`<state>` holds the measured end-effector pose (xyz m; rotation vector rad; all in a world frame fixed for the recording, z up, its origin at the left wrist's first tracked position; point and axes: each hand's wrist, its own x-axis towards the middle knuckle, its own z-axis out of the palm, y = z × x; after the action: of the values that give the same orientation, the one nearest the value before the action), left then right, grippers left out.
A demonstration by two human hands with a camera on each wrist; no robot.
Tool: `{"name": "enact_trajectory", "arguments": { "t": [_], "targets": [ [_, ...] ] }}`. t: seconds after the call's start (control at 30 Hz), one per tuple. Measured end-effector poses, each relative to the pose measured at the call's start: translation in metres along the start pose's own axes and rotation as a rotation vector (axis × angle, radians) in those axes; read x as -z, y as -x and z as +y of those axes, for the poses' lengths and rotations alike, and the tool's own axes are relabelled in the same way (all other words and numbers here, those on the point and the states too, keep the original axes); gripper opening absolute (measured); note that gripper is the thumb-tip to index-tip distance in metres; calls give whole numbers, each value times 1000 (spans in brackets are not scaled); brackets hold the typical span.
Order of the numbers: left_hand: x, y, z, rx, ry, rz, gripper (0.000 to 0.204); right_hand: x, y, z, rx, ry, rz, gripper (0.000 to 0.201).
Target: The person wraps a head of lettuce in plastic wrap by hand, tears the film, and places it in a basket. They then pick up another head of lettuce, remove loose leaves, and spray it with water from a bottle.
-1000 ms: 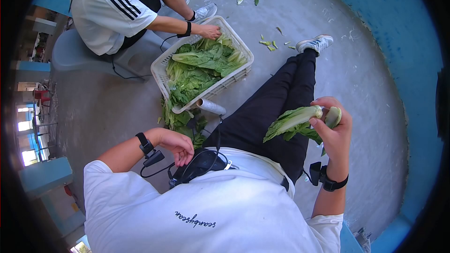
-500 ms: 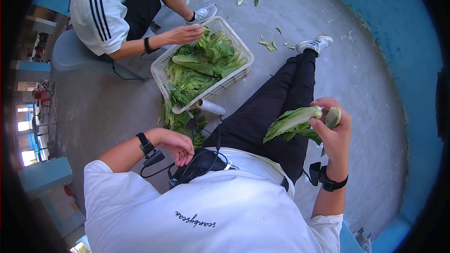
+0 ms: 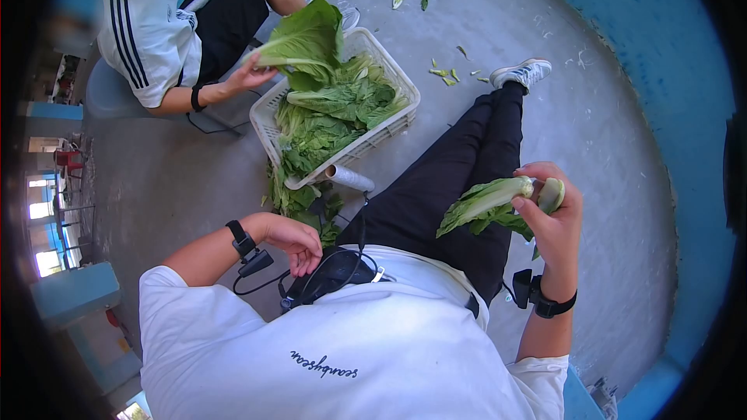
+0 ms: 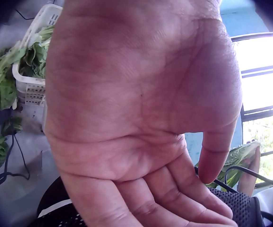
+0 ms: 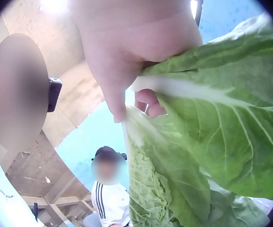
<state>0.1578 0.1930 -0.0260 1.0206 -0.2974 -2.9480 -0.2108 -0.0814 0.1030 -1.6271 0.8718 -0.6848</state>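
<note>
1. Over the dark trousers [image 3: 447,159], leafy greens [image 3: 484,206], pinched at the stem ends by the right hand [image 3: 554,214].
2. Left hand [image 3: 294,243]: fingers loosely bent, near the waist.
3. At the left edge of the basket [image 3: 406,78], a seated person [image 3: 148,31] holds a large leaf [image 3: 307,40].

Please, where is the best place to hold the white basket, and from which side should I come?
I would grip the white basket by its rim at both short ends, coming from outside. It is longer than wide, so this should balance it; the raised rim gives an edge, and the greens heap inside, so avoid pushing in there.
</note>
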Motion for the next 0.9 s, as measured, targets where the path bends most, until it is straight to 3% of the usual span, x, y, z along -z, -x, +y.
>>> {"name": "enact_trajectory", "arguments": {
  "t": [0.23, 0.33, 0.43, 0.5, 0.53, 0.6, 0.67, 0.7, 0.77, 0.9],
  "targets": [
    [0, 1, 0, 3, -3, 6, 40, 0, 0, -1, 11, 20, -14, 27],
    [-3, 11, 17, 83, -163, 76, 39, 0, 0, -2, 17, 16, -17, 27],
    [-7, 35, 71, 18, -355, 322, 34, -2, -1, -1, -23, -8, -9, 27],
    [-29, 37, 112, -259, -555, 559, 31, -11, -1, -6, -126, -52, -1, 27],
    [-34, 31, 127, -409, -518, 627, 30, -15, -1, -6, -139, -57, 2, 28],
    [-76, 11, 160, -691, -712, 796, 45, -25, -2, -11, -135, -50, 3, 30],
    [-103, -16, 182, -888, -828, 734, 63, -31, -3, -14, -139, -40, 7, 30],
    [-109, -34, 188, -933, -855, 670, 73, -35, -2, -12, -142, -37, 10, 30],
    [-134, -56, 200, -978, -761, 638, 62, -39, -1, -9, -102, -25, 44, 30],
    [-144, -66, 224, -1013, -744, 740, 43, -32, -9, -2, 26, 68, 140, 28]
  ]
}}
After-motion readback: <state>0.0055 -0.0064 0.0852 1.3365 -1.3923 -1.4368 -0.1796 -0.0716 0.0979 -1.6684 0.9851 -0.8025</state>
